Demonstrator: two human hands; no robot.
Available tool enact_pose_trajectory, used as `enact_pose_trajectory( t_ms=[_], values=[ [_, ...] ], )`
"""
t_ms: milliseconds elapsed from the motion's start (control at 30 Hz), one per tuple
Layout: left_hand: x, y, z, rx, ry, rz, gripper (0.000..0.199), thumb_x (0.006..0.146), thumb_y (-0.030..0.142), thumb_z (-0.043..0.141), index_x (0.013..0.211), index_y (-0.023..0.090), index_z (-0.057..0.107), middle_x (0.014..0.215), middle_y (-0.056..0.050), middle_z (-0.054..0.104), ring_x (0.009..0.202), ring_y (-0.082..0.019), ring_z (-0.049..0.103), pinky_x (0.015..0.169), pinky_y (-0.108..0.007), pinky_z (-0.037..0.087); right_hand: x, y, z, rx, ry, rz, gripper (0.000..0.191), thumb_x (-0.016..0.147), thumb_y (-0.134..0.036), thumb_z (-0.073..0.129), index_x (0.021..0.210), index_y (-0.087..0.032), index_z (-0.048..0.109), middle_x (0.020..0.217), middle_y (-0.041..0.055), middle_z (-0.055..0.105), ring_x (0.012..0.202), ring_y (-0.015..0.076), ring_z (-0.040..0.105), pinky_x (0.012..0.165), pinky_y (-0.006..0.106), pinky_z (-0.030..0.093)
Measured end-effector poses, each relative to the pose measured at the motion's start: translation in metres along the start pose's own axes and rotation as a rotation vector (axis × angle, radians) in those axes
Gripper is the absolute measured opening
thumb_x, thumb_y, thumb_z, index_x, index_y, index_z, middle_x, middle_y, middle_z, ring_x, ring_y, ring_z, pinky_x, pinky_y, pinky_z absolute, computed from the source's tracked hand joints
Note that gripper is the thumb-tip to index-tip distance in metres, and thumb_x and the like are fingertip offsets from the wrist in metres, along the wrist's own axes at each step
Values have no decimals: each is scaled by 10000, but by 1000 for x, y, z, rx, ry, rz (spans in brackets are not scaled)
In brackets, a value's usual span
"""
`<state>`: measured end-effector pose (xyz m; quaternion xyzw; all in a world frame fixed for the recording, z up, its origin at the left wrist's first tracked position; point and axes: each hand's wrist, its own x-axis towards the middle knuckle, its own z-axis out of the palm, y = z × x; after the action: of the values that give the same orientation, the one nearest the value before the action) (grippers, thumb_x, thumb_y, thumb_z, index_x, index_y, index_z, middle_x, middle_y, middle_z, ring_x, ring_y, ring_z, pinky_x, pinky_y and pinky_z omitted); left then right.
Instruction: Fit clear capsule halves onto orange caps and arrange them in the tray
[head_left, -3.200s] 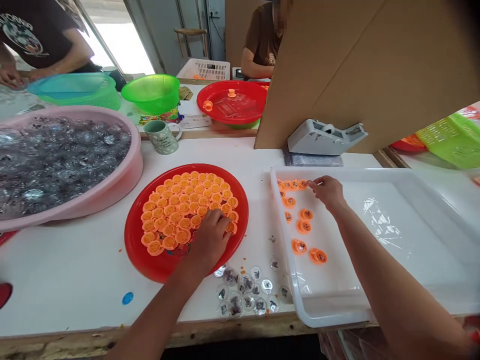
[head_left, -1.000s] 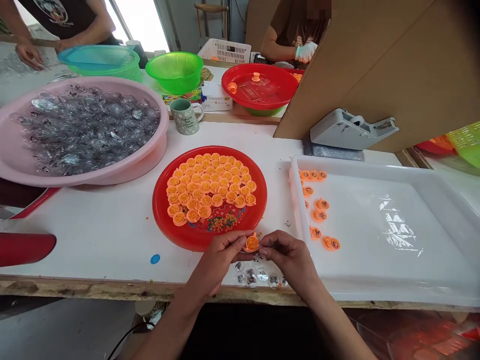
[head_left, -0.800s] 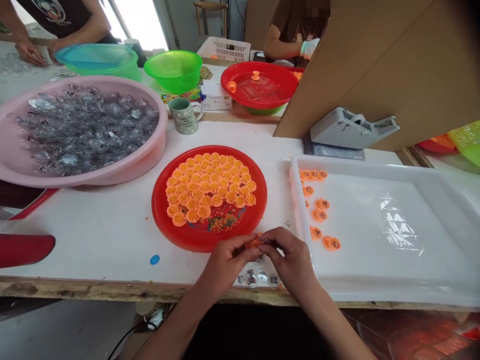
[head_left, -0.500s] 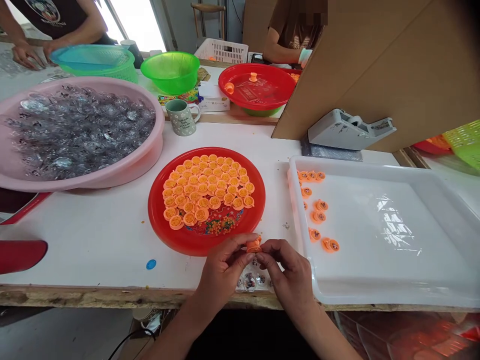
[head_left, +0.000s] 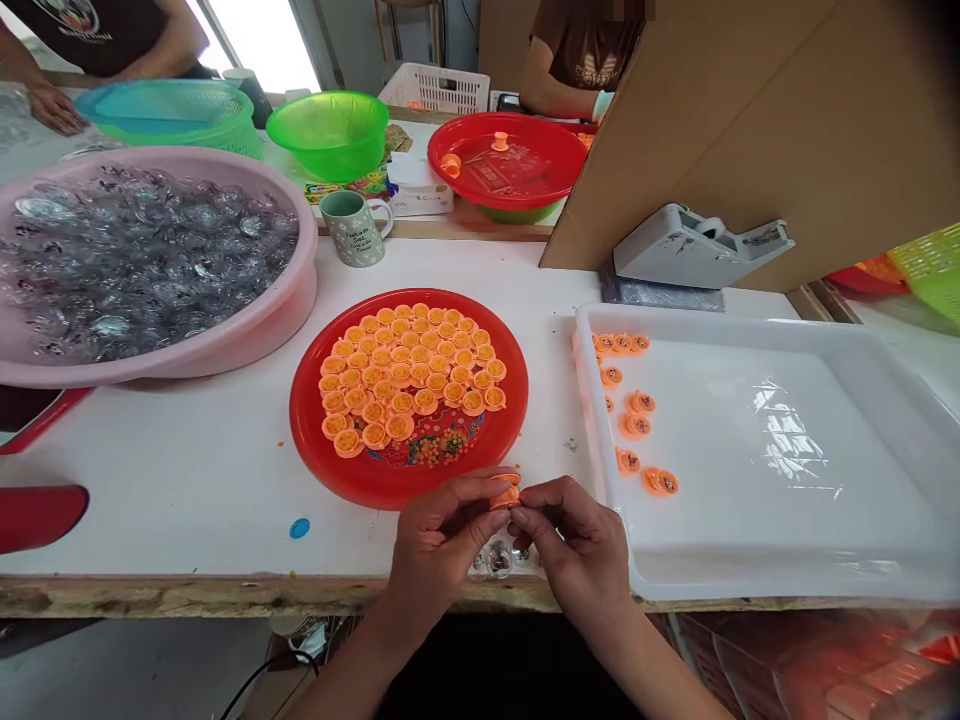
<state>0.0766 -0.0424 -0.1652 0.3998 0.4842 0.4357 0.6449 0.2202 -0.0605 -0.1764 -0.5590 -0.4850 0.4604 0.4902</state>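
Note:
Between my hands, over the near rim of a red round tray point(head_left: 307, 440), is a small orange toy cup point(head_left: 507, 492) with a saucer-like disc. My left hand point(head_left: 442, 535) pinches it between thumb and fingers. From the other side, my right hand point(head_left: 577, 540) closes its thumb and index finger at the cup's edge. Several similar orange toy cups point(head_left: 401, 372) with yellow tops cover much of the red tray. Under my hands, partly hidden, lie several small clear plastic domes point(head_left: 498, 558) near the table edge.
At right stands a white tray point(head_left: 750, 590) with several orange cups point(head_left: 636, 426) along its left side. A pink basin point(head_left: 262, 330) of clear plastic pieces is at left. Beyond are a mug point(head_left: 356, 230), a tape dispenser point(head_left: 697, 245), a cardboard panel point(head_left: 712, 120) and two other people.
The view has shifted slightly. The orange cup has tilted a little in my fingers, so its upper disc shows more clearly. Both hands keep their pinch.

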Motion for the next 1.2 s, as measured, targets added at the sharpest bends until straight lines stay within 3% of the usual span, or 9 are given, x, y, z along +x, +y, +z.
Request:
enact_pose_trajectory(
  t_ms=[133,233,333,433,633,800,900,1033,1200],
  values=[
    [0,-2,4,-64,18,7,129,789,223,709,917,205,712,1095,-64,718,962,-248,682,780,-325,579,0,-1,3,8,7,16,54,844,-208,651,792,-211,635,635,-21,649,488,115,617,478,220,528],
    [2,-4,4,-117,59,2,277,770,218,733,1036,230,657,1017,-37,733,899,-214,694,773,-309,574,-1,-2,4,-34,20,11,47,849,-212,642,803,-209,642,632,-16,652,473,119,615,459,222,524],
    [4,-4,2,-89,12,-38,320,774,237,731,1086,220,662,1014,-47,734,902,-223,695,762,-301,571,-1,-1,4,-133,17,-43,43,856,-191,630,822,-212,644,649,-15,662,489,121,626,472,223,522],
    [5,-5,1,-66,-28,-37,249,781,236,723,1029,212,712,1024,-52,737,925,-241,688,768,-309,567,-2,-1,3,-213,12,-109,70,857,-158,620,836,-220,645,689,-14,676,530,123,644,514,227,529],
    [6,-10,3,-161,42,-21,198,734,159,748,925,207,733,933,-40,746,894,-238,684,778,-324,563,0,-1,5,-174,3,-113,95,863,-135,596,833,-220,625,689,-20,668,501,113,636,479,212,513],
    [10,-14,0,-195,-3,-62,318,746,171,747,1054,229,691,925,-31,724,889,-206,663,779,-300,548,0,3,6,-170,-2,-95,77,870,-152,596,848,-225,599,686,-20,654,537,121,629,517,231,523],
    [14,-15,-2,-151,-4,-66,240,741,182,749,975,207,706,921,-24,712,884,-188,644,799,-281,533,1,6,6,-220,44,-108,116,875,-155,589,956,-238,584,750,-9,641,620,136,627,575,252,531],
    [15,-12,-1,-113,34,-76,204,725,156,740,920,195,695,843,-2,699,793,-148,634,740,-233,524,2,10,9,-323,8,-202,269,900,-134,515,1141,-248,549,942,45,616,763,159,614,651,278,526],
    [14,-2,8,-38,35,-67,160,715,208,743,857,179,676,802,-10,686,721,-149,622,653,-230,516,0,11,11,-317,29,-196,227,902,-145,484,1099,-241,545,894,35,607,694,154,592,610,277,496]
  ],
)
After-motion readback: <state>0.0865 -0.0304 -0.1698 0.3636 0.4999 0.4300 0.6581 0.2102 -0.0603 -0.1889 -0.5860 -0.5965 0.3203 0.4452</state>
